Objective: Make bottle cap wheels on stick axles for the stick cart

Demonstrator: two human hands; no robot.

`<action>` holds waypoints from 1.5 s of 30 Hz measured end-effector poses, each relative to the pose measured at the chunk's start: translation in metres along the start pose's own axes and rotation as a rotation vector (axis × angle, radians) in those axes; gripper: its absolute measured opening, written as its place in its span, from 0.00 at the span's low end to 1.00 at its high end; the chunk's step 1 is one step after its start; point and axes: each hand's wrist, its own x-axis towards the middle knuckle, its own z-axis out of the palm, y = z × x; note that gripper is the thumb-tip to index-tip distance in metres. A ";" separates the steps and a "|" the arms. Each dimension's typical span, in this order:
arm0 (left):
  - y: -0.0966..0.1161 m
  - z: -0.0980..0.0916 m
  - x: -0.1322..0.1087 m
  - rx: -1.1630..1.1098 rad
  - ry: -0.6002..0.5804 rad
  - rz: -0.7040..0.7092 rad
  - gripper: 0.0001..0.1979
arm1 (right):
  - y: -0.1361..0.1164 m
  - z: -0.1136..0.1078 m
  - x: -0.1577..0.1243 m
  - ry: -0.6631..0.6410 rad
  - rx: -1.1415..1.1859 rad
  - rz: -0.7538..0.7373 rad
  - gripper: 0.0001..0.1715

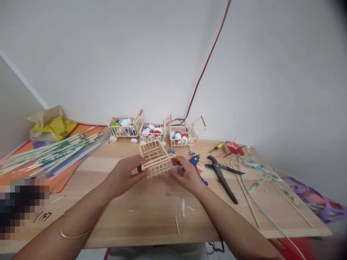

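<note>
Steadying the small stick basket (157,167) at both ends, probably so its thin slats neither twist nor bend, the left hand (125,175) pinches the near left corner between thumb and fingers; the right hand (187,174) grips the right end, thumb below fingers; the basket tilts over the middle of the counter (135,231); three cap-filled carts (192,137) stand behind it, seemingly clear of the working space; the blue glue gun (194,160) and pliers (223,182) crowd the right side.
</note>
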 end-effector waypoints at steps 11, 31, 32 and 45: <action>-0.003 0.037 -0.007 0.308 0.104 0.068 0.05 | -0.005 0.004 -0.001 -0.077 0.134 0.085 0.33; 0.002 0.038 -0.010 0.003 0.194 0.265 0.05 | -0.005 0.014 -0.005 -0.169 0.373 0.208 0.43; 0.002 0.035 -0.010 -0.005 0.241 0.262 0.09 | -0.004 0.014 -0.006 -0.170 0.341 0.201 0.43; -0.039 0.029 0.003 -0.209 0.744 -0.434 0.16 | 0.000 0.017 -0.005 -0.236 0.130 0.109 0.36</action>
